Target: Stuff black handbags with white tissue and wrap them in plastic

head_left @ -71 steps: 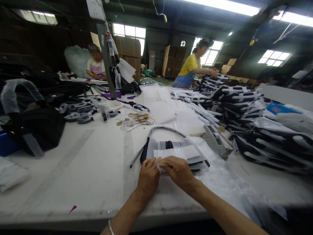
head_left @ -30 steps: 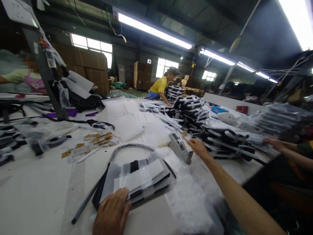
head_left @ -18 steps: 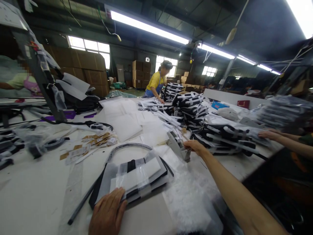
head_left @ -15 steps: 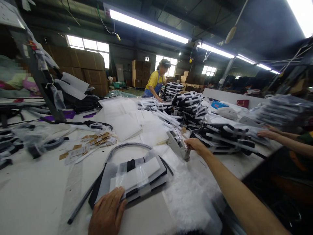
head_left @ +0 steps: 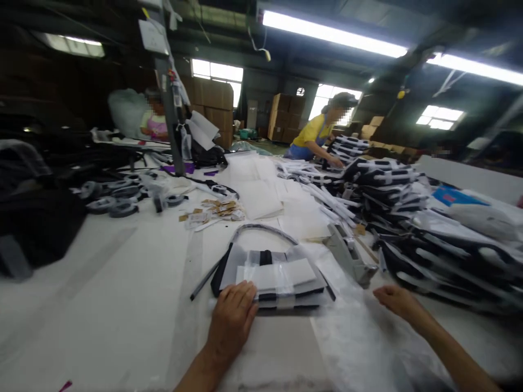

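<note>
A black handbag (head_left: 265, 302) lies on the table in front of me, covered with translucent sheets, with a folded white sheet (head_left: 300, 272) on top and clear tape across it. Its wrapped handle (head_left: 261, 227) arches away from me. My left hand (head_left: 235, 313) rests flat on the bag's near left corner, fingers stretched out. Off to the right, my right hand (head_left: 394, 301) is closed in a pinch just short of the grey tape dispenser (head_left: 347, 256), apart from it. Whatever its fingertips hold is too small and blurred to make out.
Black bags with white wrapping (head_left: 441, 267) are piled at the right. White sheets (head_left: 257, 198), paper tags (head_left: 220, 209) and tape rolls (head_left: 122, 207) lie farther back. Clear plastic (head_left: 347, 326) spreads beside the bag. A co-worker in yellow (head_left: 312, 133) handles bags across the table.
My right hand has come away from the tape dispenser's end toward me. The view has swung left, so things appear farther right. My left hand stays on the handbag.
</note>
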Motion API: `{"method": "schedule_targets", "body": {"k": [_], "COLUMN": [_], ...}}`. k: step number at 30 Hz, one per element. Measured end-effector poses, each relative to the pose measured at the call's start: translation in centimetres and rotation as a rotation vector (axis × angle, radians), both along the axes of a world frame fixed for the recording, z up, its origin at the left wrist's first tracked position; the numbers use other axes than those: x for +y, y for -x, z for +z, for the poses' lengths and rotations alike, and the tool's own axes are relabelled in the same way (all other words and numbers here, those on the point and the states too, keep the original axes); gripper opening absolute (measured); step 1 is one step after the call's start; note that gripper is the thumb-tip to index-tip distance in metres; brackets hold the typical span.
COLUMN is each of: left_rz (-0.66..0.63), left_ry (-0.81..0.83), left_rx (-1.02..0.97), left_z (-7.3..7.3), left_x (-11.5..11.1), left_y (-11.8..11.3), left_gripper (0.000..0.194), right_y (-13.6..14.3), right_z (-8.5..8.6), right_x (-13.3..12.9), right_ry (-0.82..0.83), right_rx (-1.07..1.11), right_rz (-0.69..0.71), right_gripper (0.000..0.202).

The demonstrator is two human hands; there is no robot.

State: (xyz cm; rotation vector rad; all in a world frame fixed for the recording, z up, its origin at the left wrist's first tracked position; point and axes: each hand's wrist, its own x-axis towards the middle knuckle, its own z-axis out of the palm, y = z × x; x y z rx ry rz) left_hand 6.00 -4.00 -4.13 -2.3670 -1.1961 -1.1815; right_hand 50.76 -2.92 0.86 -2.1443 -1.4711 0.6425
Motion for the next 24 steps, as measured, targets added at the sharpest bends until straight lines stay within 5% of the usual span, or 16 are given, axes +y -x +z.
{"method": "schedule_targets", "body": {"k": [3, 6, 9, 12, 16, 20, 24], "left_rz": [-0.002, -0.005, -0.008, -0.009, -0.016, -0.033, -0.031], "left_ry": [0.060, 0.111, 0.157, 0.166, 0.155, 0.187, 0.240], "left_rx": [-0.021, -0.026, -0.023, -0.037, -0.076, -0.121, -0.118], "left_z": [-0.1, -0.1, -0.2, -0.4, -0.9, -1.3, -0.8], "left_x": [-0.3, -0.6, -0.8, -0.9, -0.7, -0.4, -0.9], "left_y": [-0.1, -0.1, 0.0, 0.0, -0.1, -0.3, -0.2], "left_gripper": [0.025, 0.028, 0.031, 0.032, 0.032, 0.030, 0.027], "right_y": [4.5, 13.5, 23.0, 29.5, 34.0, 36.4, 34.9], "right_z": [4.1, 8.7, 10.9, 10.2, 7.7, 5.7, 5.5], "right_x": [2.0, 4.5, 7.0, 9.5, 12.4, 14.3, 15.0], "right_ry": [-0.017, 0.018, 0.156, 0.171, 0.184, 0.236, 0.098], "right_rx": [0.029, 0.005, -0.089, -0.320, -0.609, -0.710, -0.608], "right_rz": [0.268, 0.712, 1.028, 1.236, 1.336, 1.346, 1.377], "right_gripper": [0.032, 0.027, 0.015, 0.006, 0.015, 0.035, 0.033]}}
